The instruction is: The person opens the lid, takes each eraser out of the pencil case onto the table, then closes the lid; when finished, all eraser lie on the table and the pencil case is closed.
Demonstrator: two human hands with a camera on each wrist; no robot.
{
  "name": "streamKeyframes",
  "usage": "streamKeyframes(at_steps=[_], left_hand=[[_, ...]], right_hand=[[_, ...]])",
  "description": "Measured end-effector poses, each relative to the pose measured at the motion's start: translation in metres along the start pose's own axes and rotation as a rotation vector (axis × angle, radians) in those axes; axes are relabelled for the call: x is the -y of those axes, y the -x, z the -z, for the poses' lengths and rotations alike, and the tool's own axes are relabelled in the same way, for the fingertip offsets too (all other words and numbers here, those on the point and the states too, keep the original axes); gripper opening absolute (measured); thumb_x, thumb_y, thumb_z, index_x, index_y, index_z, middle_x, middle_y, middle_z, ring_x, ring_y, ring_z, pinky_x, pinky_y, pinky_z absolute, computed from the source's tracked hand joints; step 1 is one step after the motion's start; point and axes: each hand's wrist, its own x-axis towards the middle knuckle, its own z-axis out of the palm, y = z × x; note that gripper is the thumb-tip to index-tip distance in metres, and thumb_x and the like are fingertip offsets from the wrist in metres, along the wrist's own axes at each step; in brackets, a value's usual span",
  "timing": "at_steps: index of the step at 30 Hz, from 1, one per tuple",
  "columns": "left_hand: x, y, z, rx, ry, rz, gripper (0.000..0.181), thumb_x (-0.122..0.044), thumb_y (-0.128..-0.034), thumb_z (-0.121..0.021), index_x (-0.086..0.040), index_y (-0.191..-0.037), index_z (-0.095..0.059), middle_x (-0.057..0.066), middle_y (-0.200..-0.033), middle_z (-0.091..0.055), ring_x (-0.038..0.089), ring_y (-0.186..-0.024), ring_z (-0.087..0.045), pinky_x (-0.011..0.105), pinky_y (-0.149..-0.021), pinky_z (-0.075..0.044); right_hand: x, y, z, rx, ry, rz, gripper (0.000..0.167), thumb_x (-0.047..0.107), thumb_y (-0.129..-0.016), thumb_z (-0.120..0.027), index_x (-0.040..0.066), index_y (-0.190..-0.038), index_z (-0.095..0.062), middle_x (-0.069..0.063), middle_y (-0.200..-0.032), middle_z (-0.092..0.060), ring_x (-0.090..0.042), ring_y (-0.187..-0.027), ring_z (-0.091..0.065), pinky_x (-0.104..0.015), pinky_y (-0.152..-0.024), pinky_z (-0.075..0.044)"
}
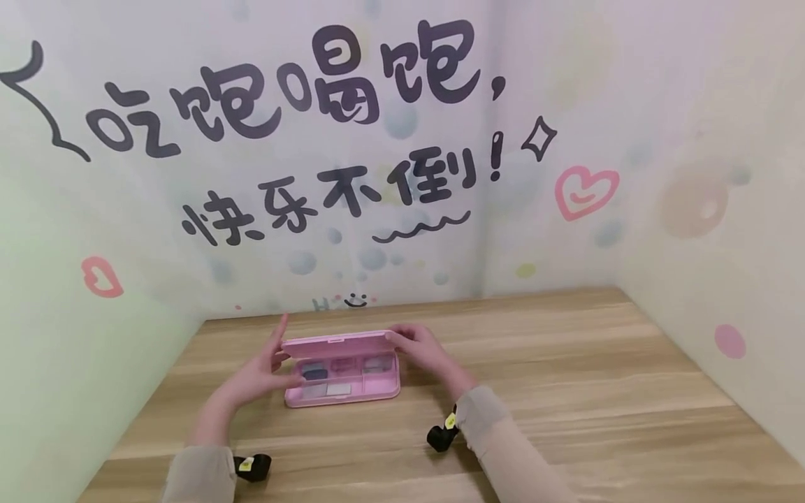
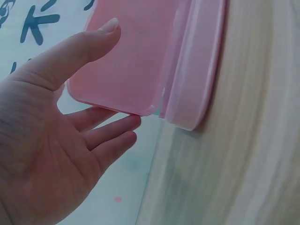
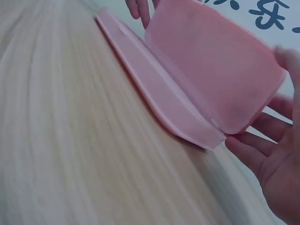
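A pink case lies on the wooden table with its lid raised and tilted. Inside its compartments are several small items, among them a dark one and a whitish one. At the left end of the lid is my left hand, the thumb over the lid's inner face and the fingers behind its edge. My right hand holds the lid's right end; in the right wrist view its fingers are behind the lid near the hinge.
Behind the wooden table stands a pale wall with dark writing and coloured drawings. Side walls rise at left and right. A black strap device hangs at my left wrist and another at my right.
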Motion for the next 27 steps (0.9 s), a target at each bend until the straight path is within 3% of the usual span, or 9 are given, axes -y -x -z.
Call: streamKeyframes(at_steps=[3,11,19,27], left_hand=[[0.002,0.000,-0.004,-0.005,0.011,-0.019,0.123,-0.010,-0.0797,-0.080,-0.031,-0.153,0.018,0.033,-0.155,0.008,0.057,-0.133,-0.024,0.063,-0.105,-0.021],[0.005,0.000,-0.007,-0.013,-0.071,0.021,0.128,-0.014,-0.0777,-0.082,-0.029,-0.151,0.022,0.034,-0.154,0.002,0.055,-0.135,-0.018,0.065,-0.105,-0.017],[0.011,0.004,-0.007,-0.003,-0.147,0.057,0.132,-0.020,-0.0759,-0.083,-0.025,-0.150,0.025,0.031,-0.156,-0.001,0.052,-0.140,-0.008,0.066,-0.106,-0.013],[0.014,0.001,-0.010,0.007,-0.131,0.080,0.133,-0.018,-0.0731,-0.085,-0.016,-0.151,0.022,0.031,-0.156,-0.006,0.051,-0.140,-0.004,0.066,-0.107,-0.007]], right_hand=[[0.004,0.004,-0.003,-0.050,-0.103,-0.027,0.040,0.020,-0.102,-0.051,-0.013,-0.124,-0.056,-0.027,-0.119,-0.061,-0.039,-0.110,-0.059,-0.046,-0.092,-0.049],[0.021,0.009,-0.010,-0.113,-0.251,-0.105,0.044,0.019,-0.105,-0.044,-0.019,-0.127,-0.048,-0.034,-0.115,-0.059,-0.044,-0.106,-0.061,-0.047,-0.090,-0.049],[0.000,0.000,-0.012,-0.139,-0.237,-0.090,0.040,0.016,-0.104,-0.045,-0.018,-0.123,-0.052,-0.029,-0.108,-0.063,-0.042,-0.098,-0.064,-0.046,-0.085,-0.052],[-0.020,-0.006,-0.013,-0.198,-0.204,-0.133,0.037,0.019,-0.102,-0.050,-0.009,-0.124,-0.057,-0.021,-0.110,-0.065,-0.028,-0.096,-0.067,-0.038,-0.083,-0.054]])
